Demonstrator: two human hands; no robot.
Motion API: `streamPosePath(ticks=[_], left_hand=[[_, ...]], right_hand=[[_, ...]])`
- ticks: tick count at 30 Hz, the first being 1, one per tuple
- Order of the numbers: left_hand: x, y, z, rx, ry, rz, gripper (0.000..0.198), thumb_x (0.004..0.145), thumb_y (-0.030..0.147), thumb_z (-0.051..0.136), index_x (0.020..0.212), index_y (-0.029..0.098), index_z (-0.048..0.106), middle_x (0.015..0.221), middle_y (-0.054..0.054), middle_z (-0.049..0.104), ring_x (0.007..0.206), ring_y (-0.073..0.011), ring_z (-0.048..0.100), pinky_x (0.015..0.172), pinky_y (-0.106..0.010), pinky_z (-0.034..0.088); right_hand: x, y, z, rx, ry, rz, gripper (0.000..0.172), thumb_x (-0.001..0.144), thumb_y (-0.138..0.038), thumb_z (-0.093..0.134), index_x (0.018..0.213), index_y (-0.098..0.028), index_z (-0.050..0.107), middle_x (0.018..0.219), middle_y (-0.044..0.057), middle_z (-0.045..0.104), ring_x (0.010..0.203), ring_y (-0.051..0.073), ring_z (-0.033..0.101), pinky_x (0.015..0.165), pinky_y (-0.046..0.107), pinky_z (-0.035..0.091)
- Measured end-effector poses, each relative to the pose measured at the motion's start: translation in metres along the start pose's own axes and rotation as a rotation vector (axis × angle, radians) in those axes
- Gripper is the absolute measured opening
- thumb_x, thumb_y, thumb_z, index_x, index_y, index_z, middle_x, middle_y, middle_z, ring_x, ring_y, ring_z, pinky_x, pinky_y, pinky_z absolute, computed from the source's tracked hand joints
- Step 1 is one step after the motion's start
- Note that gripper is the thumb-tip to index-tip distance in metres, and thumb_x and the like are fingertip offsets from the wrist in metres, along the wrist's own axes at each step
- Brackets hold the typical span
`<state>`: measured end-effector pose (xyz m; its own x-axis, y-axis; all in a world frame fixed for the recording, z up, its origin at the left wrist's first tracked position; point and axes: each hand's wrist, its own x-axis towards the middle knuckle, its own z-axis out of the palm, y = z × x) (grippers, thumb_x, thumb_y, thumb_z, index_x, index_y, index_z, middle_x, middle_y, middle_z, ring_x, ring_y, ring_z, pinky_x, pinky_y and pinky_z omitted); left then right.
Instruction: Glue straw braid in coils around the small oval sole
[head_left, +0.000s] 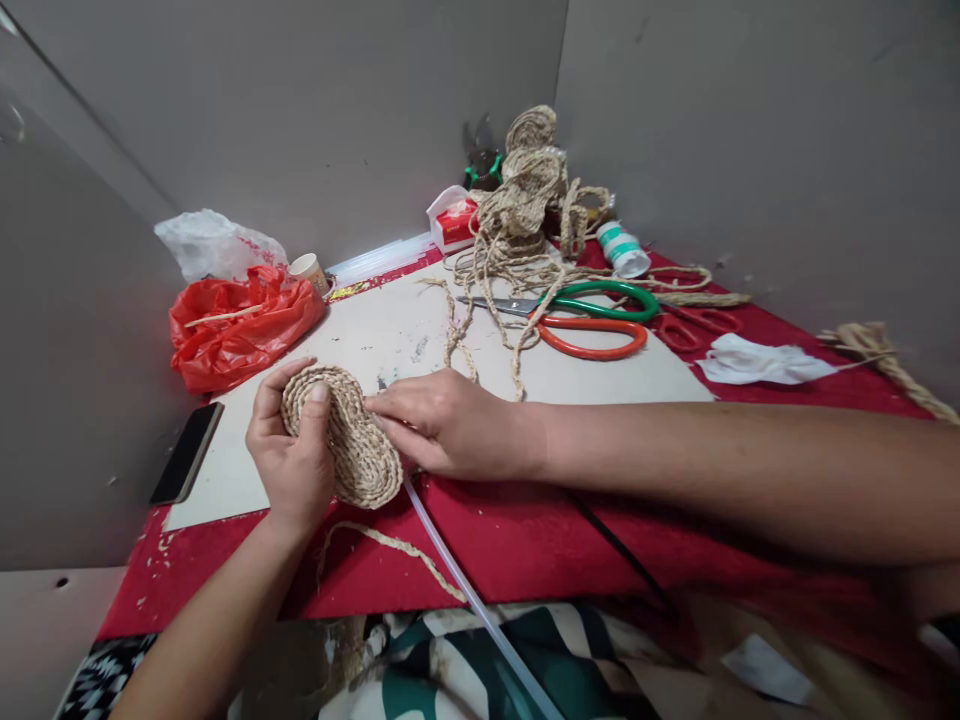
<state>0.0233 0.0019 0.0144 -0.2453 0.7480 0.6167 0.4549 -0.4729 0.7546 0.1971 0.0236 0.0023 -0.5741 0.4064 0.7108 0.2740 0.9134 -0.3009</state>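
Note:
A woven straw sole (356, 445), coiled from braided cord in a figure-eight outline, is held tilted above the near left part of the table. My left hand (292, 440) is wrapped around its left end, thumb lying on the top face and fingers behind. At its right edge, by the narrow waist, my right hand (450, 425) pinches with thumb and forefinger. What sits in that pinch is too small to make out. A translucent plastic strip (472, 595) runs from beneath the sole down past the table edge. A loose braided cord (390, 542) lies on the red cloth below.
Large scissors (592, 318) with green and orange handles lie beyond my right hand. Behind them are piled straw braids (525, 200), a tissue pack (454, 220) and a thread spool (624, 250). Leftward are a red plastic bag (244, 335), a paper cup (307, 270) and a phone (187, 453).

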Motion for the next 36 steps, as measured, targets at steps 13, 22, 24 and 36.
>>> streamPosePath(ticks=[13,22,24,36], left_hand=[[0.006,0.008,0.005,-0.202,-0.001,-0.127,0.036,0.078,0.03,0.067,0.113,0.023,0.06,0.1,-0.003,0.065,0.087,-0.0148,0.062,0.08,-0.028,0.05],[-0.006,0.005,0.016,-0.417,-0.131,-0.498,0.028,0.068,0.033,0.077,0.088,0.015,0.068,0.078,-0.002,0.071,0.067,-0.0159,0.065,0.066,-0.028,0.053],[-0.008,0.005,0.016,-0.388,-0.114,-0.461,0.027,0.069,0.033,0.077,0.087,0.014,0.068,0.075,-0.002,0.07,0.065,-0.0151,0.065,0.065,-0.026,0.053],[-0.011,0.005,0.013,-0.378,-0.101,-0.409,0.024,0.072,0.031,0.075,0.088,0.014,0.068,0.08,-0.003,0.07,0.068,-0.015,0.065,0.064,-0.025,0.053]], right_hand=[[0.001,0.0,0.014,0.274,0.261,0.224,0.022,0.082,-0.017,0.062,0.1,-0.008,0.071,0.083,0.009,0.069,0.073,0.014,0.061,0.072,0.028,0.05],[0.005,0.001,0.007,0.288,0.322,0.337,0.021,0.079,-0.014,0.062,0.099,-0.009,0.065,0.077,0.004,0.065,0.068,0.012,0.057,0.068,0.026,0.048],[0.005,-0.001,0.006,0.327,0.327,0.364,0.018,0.078,-0.013,0.063,0.095,-0.009,0.062,0.074,0.001,0.061,0.063,0.01,0.054,0.064,0.023,0.046],[0.005,0.0,0.011,0.455,0.306,0.387,0.019,0.078,-0.016,0.064,0.096,-0.014,0.058,0.073,-0.002,0.056,0.063,0.009,0.052,0.062,0.021,0.046]])
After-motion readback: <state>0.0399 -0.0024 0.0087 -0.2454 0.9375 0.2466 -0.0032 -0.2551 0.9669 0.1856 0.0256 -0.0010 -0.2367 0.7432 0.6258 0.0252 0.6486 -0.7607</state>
